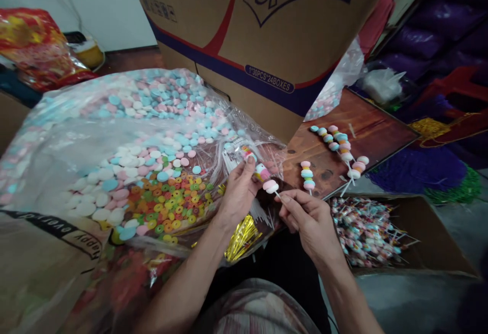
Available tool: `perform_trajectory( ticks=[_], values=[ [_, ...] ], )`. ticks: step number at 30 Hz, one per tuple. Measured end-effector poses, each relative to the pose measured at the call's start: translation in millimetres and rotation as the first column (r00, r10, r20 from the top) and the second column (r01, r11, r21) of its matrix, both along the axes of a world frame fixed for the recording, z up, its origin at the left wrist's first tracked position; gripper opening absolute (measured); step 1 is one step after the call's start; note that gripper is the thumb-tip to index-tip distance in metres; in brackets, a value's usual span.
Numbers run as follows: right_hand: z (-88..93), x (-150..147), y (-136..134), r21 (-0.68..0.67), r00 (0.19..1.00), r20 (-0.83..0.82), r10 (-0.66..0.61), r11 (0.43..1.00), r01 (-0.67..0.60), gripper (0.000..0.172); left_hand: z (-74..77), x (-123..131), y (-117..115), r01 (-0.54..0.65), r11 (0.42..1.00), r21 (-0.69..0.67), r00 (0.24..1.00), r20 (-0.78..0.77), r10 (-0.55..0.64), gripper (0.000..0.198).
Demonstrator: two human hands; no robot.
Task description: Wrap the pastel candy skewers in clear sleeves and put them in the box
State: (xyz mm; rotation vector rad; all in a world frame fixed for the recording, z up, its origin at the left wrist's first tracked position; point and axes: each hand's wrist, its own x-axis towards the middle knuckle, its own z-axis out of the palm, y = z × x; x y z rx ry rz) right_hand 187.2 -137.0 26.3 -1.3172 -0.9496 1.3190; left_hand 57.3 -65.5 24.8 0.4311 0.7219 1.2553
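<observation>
Between the thumb and fingers of my right hand [308,217] is the white stick of a candy skewer [271,187], its pink and white pieces pointing up and left. Closed too, my left hand [242,184] pinches a small see-through wrapper [262,172] with colourful print, right by the top of the skewer. Whether the candy touches the wrapper I cannot tell. Below my left hand lies a bundle of gold twist ties [243,240]. White sticks [231,159] lie just behind that hand. A finished-looking candy skewer [307,176] rests on the table to the right.
Several more candy skewers [345,148] lie on the brown table [366,120]. A carton of wrapped candy sticks [366,232] stands at right. Pastel candies [129,163] and ring gummies [168,202] spread over plastic at left. A big cardboard box [244,29] blocks the back.
</observation>
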Motion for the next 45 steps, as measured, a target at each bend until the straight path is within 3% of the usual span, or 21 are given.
perform_trajectory(
  ticks=[8, 15, 21, 31, 33, 36, 37, 39, 40, 42, 44, 45],
  values=[
    [-3.4, -21.9, 16.7, 0.089, 0.97, 0.18, -0.166, 0.984, 0.152, 0.03, -1.0, 11.4, -10.1, 0.093, 0.996, 0.012, 0.995, -0.024, -0.092, 0.039],
    [6.0, 0.4, -1.0, 0.006, 0.958, 0.262, 0.116, 0.993, -0.121, 0.026, 1.6, -2.8, -4.9, 0.062, 0.998, 0.023, 0.998, -0.023, -0.061, 0.035],
    [-0.1, -12.0, -3.3, 0.073, 0.974, 0.226, 0.022, 0.997, -0.04, 0.027, 3.5, 10.9, -22.3, 0.082, 0.996, 0.018, 0.994, -0.077, -0.081, 0.031],
    [1.2, -34.4, -4.1, 0.076, 0.984, 0.175, 0.028, 0.996, -0.042, 0.026, -1.8, -0.3, -44.6, 0.119, 0.99, 0.082, 0.963, -0.254, -0.094, 0.028],
    [2.2, -42.0, -2.3, 0.085, 0.993, 0.116, -0.016, 0.996, 0.006, 0.027, -0.8, -2.3, -47.9, 0.1, 0.987, 0.127, 0.96, -0.274, -0.062, 0.026],
    [5.4, -54.1, 0.8, -0.005, 0.986, -0.163, -0.027, 1.0, 0.027, 0.032, 7.4, -15.8, -50.1, 0.152, 0.978, 0.144, 0.967, -0.225, -0.117, 0.025],
    [6.7, -57.2, 1.9, -0.047, 0.968, -0.251, 0.001, 0.999, -0.013, 0.033, 10.9, -23.3, -50.3, 0.201, 0.972, 0.121, 0.968, -0.176, -0.179, 0.026],
    [8.4, -61.2, 4.8, -0.083, 0.938, -0.321, 0.132, 0.982, -0.167, 0.033, 16.5, -40.1, -49.7, 0.198, 0.976, 0.094, 0.978, -0.093, -0.189, 0.026],
    [8.3, -62.4, 6.9, -0.064, 0.931, -0.283, 0.231, 0.964, -0.259, 0.034, 17.8, -48.4, -48.8, 0.173, 0.981, 0.088, 0.984, -0.068, -0.167, 0.025],
    [5.4, -64.9, 12.5, 0.008, 0.923, -0.02, 0.384, 0.923, -0.384, 0.034, 17.1, -63.0, -45.9, 0.059, 0.994, 0.09, 0.998, -0.039, -0.055, 0.022],
    [-0.6, -69.7, 19.9, 0.076, 0.845, 0.392, 0.363, 0.903, -0.423, 0.028, 13.3, -74.5, -41.6, -0.095, 0.991, 0.093, 0.994, -0.042, 0.099, 0.014],
    [-4.2, -73.5, 23.8, 0.096, 0.762, 0.575, 0.298, 0.9, -0.425, 0.024, 11.0, -79.2, -39.2, -0.168, 0.982, 0.09, 0.983, -0.057, 0.173, 0.012]
  ],
)
